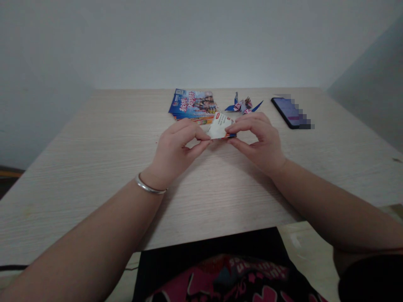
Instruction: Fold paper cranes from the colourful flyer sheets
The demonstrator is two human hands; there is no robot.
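Note:
Between my two hands is a small folded piece of printed paper point(218, 126), pale on the side facing me, with a red mark and small print. My left hand point(181, 144) pinches its left corner between thumb and forefinger. At the right corner, where a blue and orange edge shows, my right hand point(260, 140) pinches it the same way. The paper is held just above the table. Just beyond it stands a folded paper crane point(242, 105) in blue, white and red.
A stack of blue printed flyers point(193, 102) lies behind my left hand. To the far right a phone point(286, 111) rests on the pale wooden table point(103, 159), its screen partly pixelated. A wall point(201, 46) closes off the table's back edge.

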